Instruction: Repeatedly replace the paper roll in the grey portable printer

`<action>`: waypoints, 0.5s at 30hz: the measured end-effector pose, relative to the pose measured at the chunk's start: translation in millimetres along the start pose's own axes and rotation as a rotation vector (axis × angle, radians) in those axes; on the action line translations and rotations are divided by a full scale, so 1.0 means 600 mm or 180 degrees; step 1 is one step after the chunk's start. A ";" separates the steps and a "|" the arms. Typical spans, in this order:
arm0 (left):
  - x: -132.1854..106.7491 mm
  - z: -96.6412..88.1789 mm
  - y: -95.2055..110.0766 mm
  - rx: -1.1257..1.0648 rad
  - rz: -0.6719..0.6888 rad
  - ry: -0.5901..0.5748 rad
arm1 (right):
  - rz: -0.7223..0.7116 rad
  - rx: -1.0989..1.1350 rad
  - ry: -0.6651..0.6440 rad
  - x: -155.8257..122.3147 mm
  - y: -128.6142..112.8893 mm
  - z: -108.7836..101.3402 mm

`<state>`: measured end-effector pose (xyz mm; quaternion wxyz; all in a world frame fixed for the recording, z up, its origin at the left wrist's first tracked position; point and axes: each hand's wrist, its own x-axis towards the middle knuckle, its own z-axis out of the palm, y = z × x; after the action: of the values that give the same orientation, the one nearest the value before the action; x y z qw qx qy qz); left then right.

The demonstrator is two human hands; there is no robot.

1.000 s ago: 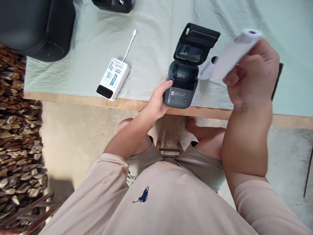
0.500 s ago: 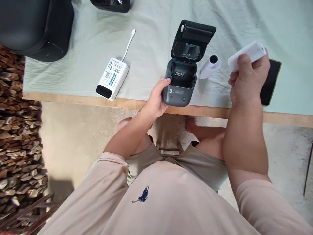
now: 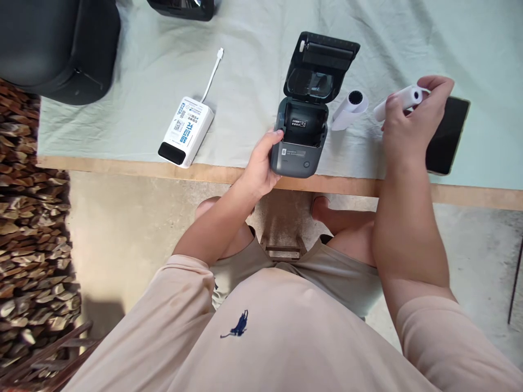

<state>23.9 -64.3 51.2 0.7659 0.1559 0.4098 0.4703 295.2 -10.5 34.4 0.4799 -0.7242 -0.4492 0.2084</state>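
My left hand (image 3: 263,163) grips the left side of a dark grey label printer (image 3: 298,158) at the table's front edge. The printer's lid (image 3: 321,68) is raised, and its paper bay looks hollow, with a printed sticker inside. In my right hand (image 3: 417,120), a white paper roll (image 3: 402,99) is held by the thumb and fingers, its round core hole showing. A second paper roll (image 3: 347,111), with a dark core and a loose end, lies on the cloth between the printer and my right hand.
A black phone (image 3: 449,136) lies partly behind my right hand. To the left is a white power bank (image 3: 186,130) with a short cable (image 3: 212,74). A black case (image 3: 57,49) and a dark device (image 3: 183,6) sit farther back. The wooden table edge (image 3: 134,167) runs across in front.
The paper roll in my right hand has shifted a little left and down and turned, so its core hole now shows. My left hand and the printer have hardly moved.
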 end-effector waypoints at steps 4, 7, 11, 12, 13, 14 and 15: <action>0.000 -0.001 0.000 -0.0013 0.0002 0.0034 | -0.0189 -0.0585 0.0102 -0.005 -0.003 -0.007; -0.001 -0.001 0.000 -0.0014 -0.0005 0.0041 | -0.0127 -0.0793 -0.0035 -0.005 -0.005 -0.010; -0.003 -0.001 0.000 -0.0005 -0.0017 0.0067 | -0.0112 -0.1074 -0.0228 -0.006 0.001 -0.012; -0.003 -0.001 0.000 -0.0004 -0.0019 0.0086 | -0.0131 -0.1098 -0.0221 -0.008 0.003 -0.012; -0.003 -0.001 0.001 -0.0005 -0.0016 0.0101 | -0.0182 -0.1097 -0.0135 -0.011 0.004 -0.011; -0.004 -0.001 0.001 -0.0006 -0.0013 0.0105 | -0.0288 -0.1088 0.0012 -0.014 0.004 -0.011; -0.004 -0.002 0.001 -0.0011 -0.0006 0.0098 | -0.0451 -0.1090 0.0229 -0.018 0.003 -0.010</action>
<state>22.4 -66.0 52.0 0.7603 0.1469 0.4208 0.4726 294.6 -22.7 34.2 0.3789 -0.7689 -0.5105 0.0686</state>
